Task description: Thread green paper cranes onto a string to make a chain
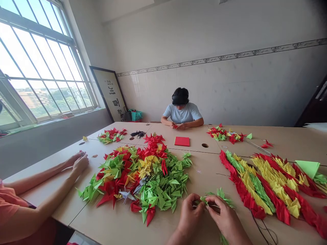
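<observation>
Head view: table; folded-paper heap toward near edge. Left hand, right hand above near edge, fingers curled, fingertips nearly closed, pinching small green paper piece. Probably best: light pinch, thumbs close, creases uncrushed.

Item: one pair of human hands, bare.

Left hand: ungloved; rounded knuckles, blunt fingertips, a broad back narrowing to the wrist. Bare wrist, running into a short length of bare forearm.

Right hand: ungloved, matching its pair; long, slender-looking fingers, a smooth, broad back, a bare wrist.

Nails: too small to describe.

Extent: both limbs uncovered down to the lower edge of the head view; clothing beyond the view.
</observation>
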A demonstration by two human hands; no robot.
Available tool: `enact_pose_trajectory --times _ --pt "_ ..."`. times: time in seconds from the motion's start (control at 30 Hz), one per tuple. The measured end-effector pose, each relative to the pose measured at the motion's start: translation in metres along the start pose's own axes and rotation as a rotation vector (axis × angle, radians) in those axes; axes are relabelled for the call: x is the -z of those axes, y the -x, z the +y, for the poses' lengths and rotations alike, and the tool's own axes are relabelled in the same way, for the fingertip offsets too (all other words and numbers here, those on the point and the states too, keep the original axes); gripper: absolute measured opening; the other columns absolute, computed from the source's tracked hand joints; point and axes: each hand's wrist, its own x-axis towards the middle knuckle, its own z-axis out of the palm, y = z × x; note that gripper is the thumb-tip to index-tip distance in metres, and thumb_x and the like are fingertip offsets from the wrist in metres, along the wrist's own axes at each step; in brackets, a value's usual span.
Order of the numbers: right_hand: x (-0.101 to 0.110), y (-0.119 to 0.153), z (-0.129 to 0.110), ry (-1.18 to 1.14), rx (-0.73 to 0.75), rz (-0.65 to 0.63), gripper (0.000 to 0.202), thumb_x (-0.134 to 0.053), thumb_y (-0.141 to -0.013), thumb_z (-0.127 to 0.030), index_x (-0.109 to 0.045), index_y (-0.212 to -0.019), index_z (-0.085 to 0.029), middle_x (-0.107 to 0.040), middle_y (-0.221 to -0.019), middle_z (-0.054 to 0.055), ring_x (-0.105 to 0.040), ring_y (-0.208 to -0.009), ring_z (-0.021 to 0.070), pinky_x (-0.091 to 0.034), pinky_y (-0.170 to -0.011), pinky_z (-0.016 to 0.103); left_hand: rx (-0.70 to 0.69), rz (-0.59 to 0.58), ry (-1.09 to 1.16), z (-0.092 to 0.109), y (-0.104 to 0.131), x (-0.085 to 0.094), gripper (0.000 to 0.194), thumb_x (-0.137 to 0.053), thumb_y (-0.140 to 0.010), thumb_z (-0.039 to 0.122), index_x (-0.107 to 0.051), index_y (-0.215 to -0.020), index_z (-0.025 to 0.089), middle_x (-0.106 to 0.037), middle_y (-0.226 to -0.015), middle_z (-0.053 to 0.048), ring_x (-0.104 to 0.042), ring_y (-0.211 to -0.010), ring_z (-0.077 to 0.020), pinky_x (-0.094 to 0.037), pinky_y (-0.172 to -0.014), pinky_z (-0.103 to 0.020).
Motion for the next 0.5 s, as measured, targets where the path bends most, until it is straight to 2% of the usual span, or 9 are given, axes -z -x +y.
enact_pose_trajectory --times 0.2,0.5 --pt "0.0043 0.0015 -0.0002 0.051 0.03 0.031 0.011 -0.054 -0.072 -0.025 -0.062 -0.078 -0.023 -0.071 -0.076 0.004 -0.068 -0.07 0.0204 -0.055 -0.064 0.029 0.038 -0.088 0.156 0.004 0.0001 0.0017 0.021 -0.061 -0.071 0.036 -0.053 -0.069 0.016 -0.049 -0.064 0.002 -0.044 -0.061 -0.0115 -0.038 -0.059 -0.023" --pt "0.0062 0.001 0.0037 0.118 0.082 0.059 0.011 -0.051 -0.073 -0.025 -0.061 -0.078 -0.022 -0.07 -0.076 0.006 -0.067 -0.067 0.0197 -0.055 -0.063 0.029 0.099 -0.106 0.293 0.0068 -0.0032 0.0062 0.036 -0.066 -0.066 0.05 -0.052 -0.067 0.017 -0.049 -0.064 0.003 -0.046 -0.063 -0.0119 -0.04 -0.063 -0.023"
